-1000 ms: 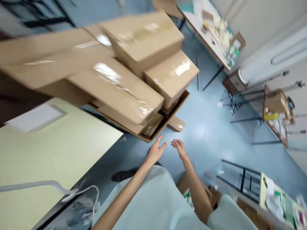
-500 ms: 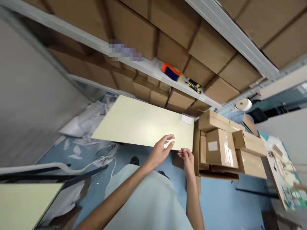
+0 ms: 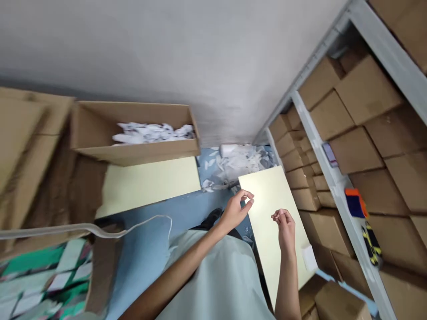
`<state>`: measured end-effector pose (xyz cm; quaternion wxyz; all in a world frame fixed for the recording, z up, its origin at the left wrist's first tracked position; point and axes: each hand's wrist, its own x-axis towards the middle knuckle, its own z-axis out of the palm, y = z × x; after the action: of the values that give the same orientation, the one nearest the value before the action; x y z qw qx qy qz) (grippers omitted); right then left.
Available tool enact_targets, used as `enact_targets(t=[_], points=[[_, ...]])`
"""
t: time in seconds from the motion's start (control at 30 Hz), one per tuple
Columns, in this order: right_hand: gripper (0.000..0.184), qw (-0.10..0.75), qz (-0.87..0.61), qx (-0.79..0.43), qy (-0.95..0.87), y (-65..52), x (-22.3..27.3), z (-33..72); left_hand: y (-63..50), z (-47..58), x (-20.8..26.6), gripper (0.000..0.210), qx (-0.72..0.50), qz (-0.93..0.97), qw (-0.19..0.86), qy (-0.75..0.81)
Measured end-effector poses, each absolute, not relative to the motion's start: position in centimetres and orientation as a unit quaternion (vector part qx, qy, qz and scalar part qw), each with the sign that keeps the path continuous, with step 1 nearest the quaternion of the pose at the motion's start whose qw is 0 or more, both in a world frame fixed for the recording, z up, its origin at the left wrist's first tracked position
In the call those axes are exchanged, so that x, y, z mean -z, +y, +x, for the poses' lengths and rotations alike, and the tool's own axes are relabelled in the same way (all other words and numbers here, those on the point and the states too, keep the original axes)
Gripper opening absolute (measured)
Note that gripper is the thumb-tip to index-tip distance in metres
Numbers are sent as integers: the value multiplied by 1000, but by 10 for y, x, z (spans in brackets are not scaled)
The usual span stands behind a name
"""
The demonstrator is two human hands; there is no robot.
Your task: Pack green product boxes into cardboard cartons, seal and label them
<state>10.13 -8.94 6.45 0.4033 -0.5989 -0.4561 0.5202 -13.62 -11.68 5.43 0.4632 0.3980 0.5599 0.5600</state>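
Note:
My left hand (image 3: 236,208) hovers near the left edge of a pale yellow table (image 3: 271,195). Its fingers are curved and stand apart from the thumb, with nothing visible between them. Over the same table is my right hand (image 3: 285,224), its thumb and fingertips pinched together. Whatever is in that pinch, if anything, is too small to make out. A small white pad (image 3: 309,258) lies at the table's right edge, beyond my right hand.
At right, a metal shelf rack (image 3: 330,171) holds cardboard boxes. An open carton (image 3: 133,153) with crumpled white paper stands on a second pale table (image 3: 156,178). White scraps (image 3: 242,160) litter the floor by the wall. A carton of green-and-white packets (image 3: 43,275) sits lower left.
My view has turned left, bringing the wall and the paper-filled carton into sight; the rack now stands at the right. My hands keep nearly the same poses, the right one now over the tabletop.

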Motion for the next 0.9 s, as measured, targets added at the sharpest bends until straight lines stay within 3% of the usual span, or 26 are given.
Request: enact_targets(t=[0.33, 0.7, 0.9], points=[[76, 177, -356, -710, -581, -28, -35, -19, -229, -208, -36, 26, -592, 172, 241, 749], [75, 15, -192, -711, -676, -84, -58, -83, -323, -166, -59, 34, -647, -1, 117, 753], [70, -19, -130, -722, -679, -155, -76, -107, -366, -174, -59, 33, -685, -27, 83, 724]])
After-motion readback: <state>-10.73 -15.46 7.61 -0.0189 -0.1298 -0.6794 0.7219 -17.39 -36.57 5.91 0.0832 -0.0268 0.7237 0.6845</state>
